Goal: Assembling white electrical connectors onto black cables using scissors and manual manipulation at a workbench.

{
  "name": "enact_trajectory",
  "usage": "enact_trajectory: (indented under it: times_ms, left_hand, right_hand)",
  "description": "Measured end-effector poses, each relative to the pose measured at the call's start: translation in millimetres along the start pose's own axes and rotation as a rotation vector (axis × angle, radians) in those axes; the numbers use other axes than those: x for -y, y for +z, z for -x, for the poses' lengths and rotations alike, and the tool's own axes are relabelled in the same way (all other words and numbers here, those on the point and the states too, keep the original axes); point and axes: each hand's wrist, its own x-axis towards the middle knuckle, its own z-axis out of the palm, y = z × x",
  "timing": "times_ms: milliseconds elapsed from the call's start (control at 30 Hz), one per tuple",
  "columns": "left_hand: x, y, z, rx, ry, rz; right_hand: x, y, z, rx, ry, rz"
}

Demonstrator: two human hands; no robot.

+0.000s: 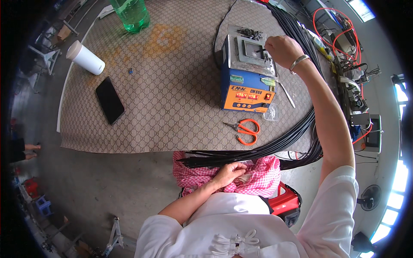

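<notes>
My right hand (284, 50) reaches out over the top of a blue solder pot (227, 88) with an orange front panel. Its fingers are closed, and a short dark piece shows below the fingertips at the pot's square opening (254, 50); I cannot make out what it is. My left hand (230, 175) rests low in my lap, fingers curled together over a pink checked cloth (266, 174). What it may hold is hidden. Just above that hand, the cut ends of a bundle of black cables (258, 151) hang at the table's front edge.
Orange-handled snips (248, 132) lie before the pot, with a small clear dish (271, 112) and a thin pale stick (287, 95) nearby. Further left are a black phone (110, 101), a white tumbler (86, 58) and a green bottle (131, 16). Dark scraps (249, 33) sit behind the opening.
</notes>
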Motion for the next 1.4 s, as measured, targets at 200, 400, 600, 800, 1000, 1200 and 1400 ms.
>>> enact_trajectory:
  times_ms: [200, 400, 600, 800, 1000, 1200, 1400]
  left_hand:
    - [-2.5, 0.8, 0.2, -0.005, -0.019, 0.008]
    - [-3.7, 0.1, -0.2, -0.007, -0.011, -0.027]
    - [-2.7, -0.7, -0.6, -0.008, -0.007, -0.026]
    - [-4.6, -0.4, 0.1, -0.005, -0.011, -0.016]
    - [-2.1, -0.2, 0.4, 0.008, -0.009, -0.035]
    - [-7.2, 5.0, 3.2, 0.016, 0.054, -0.231]
    - [-22.7, 17.5, 13.1, -0.135, 0.18, -0.556]
  right_hand:
    - [5.7, -4.0, -3.0, 0.061, -0.018, 0.077]
    - [9.7, -1.9, -7.4, 0.087, -0.004, 0.123]
    - [11.0, 0.2, -10.6, 0.102, -0.028, 0.165]
    - [14.4, -4.1, -7.5, 0.107, -0.009, 0.139]
    - [6.8, -14.7, 5.7, -0.014, -0.004, 0.007]
    - [-17.7, -3.7, 41.1, -0.128, 0.006, -0.636]
    - [-8.5, 0.8, 84.8, 0.138, 0.236, -1.467]
